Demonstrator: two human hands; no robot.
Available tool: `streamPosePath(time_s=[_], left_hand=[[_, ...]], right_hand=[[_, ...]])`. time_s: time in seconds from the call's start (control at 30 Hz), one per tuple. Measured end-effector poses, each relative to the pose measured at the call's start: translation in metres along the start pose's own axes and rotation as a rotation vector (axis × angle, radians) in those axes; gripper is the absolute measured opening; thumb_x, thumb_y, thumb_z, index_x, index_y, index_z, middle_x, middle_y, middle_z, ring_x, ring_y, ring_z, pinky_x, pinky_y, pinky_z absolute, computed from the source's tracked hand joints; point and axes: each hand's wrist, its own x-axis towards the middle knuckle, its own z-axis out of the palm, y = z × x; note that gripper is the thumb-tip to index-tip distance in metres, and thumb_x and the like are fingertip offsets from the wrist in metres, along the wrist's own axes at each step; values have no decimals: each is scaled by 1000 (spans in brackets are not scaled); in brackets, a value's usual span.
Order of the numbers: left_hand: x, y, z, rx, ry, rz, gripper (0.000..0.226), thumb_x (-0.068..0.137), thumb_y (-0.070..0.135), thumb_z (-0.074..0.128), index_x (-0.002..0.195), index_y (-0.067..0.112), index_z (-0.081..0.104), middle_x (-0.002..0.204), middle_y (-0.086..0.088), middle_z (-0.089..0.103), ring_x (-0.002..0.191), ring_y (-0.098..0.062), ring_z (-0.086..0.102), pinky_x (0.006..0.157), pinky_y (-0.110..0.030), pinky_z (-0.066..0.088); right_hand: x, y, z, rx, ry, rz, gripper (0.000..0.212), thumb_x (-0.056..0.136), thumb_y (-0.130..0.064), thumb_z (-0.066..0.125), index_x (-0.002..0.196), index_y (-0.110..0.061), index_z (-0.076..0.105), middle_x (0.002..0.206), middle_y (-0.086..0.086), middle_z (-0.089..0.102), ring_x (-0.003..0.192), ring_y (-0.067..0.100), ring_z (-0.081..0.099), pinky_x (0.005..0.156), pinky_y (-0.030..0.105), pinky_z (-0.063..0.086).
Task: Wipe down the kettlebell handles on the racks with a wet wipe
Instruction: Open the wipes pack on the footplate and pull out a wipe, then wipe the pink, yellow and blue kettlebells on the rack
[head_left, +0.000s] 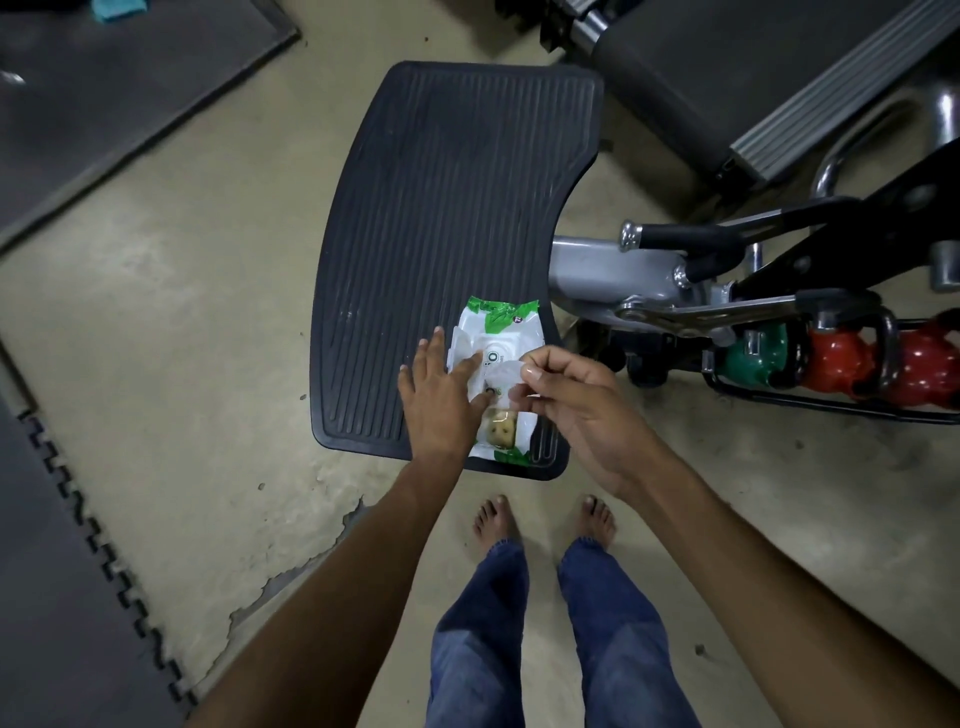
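Off to the left, a dark rubber floor mat (104, 104) lies on the bare concrete, well away from the work. Moving right, a black ribbed rubber platform (441, 182) serves as a table for the white-and-green plastic pack of wet wipes (498, 332), which sits at its near right corner. The person's left hand (439, 400) lies flat on the pack with straight fingers, apparently pinning it so it won't lift. Just beside it, the right hand (576, 400) pinches a translucent flap (506, 371), most likely the pack's seal, raised to get at a wipe. No loose wipe shows yet. Farther right, a glossy green kettlebell (753, 358) and a glossy red kettlebell (841, 364) wait untouched on a low black metal rack (831, 408), their handles unwiped.
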Motion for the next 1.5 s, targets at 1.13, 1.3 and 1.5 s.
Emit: streamPosePath(time_s=[1.13, 1.3, 1.5], left_hand=[[-170, 321, -194, -1363, -705, 333, 42, 92, 29, 74, 123, 1, 70, 114, -31, 72, 99, -38, 69, 94, -58, 52], [-188, 401, -173, -1345, -619, 210, 27, 88, 22, 79, 109, 5, 78, 108, -32, 72, 90, -33, 68, 81, -42, 52], [-204, 480, -167, -1362, -542, 236, 17, 97, 10, 67, 107, 12, 80, 109, -18, 77, 101, -34, 74, 93, -46, 58]], right_hand=[[-281, -171, -133, -116, 436, -297, 10, 75, -10, 59, 72, -1, 63, 66, 13, 61, 67, 24, 57, 70, 35, 49], [-325, -179, -214, -406, 641, -399, 28, 82, -32, 69, 73, -14, 50, 70, 2, 53, 67, 19, 51, 66, 37, 44], [-352, -217, -279, -704, 738, -624, 36, 96, -32, 73, 131, -26, 65, 126, -10, 62, 116, 1, 61, 87, 7, 46]])
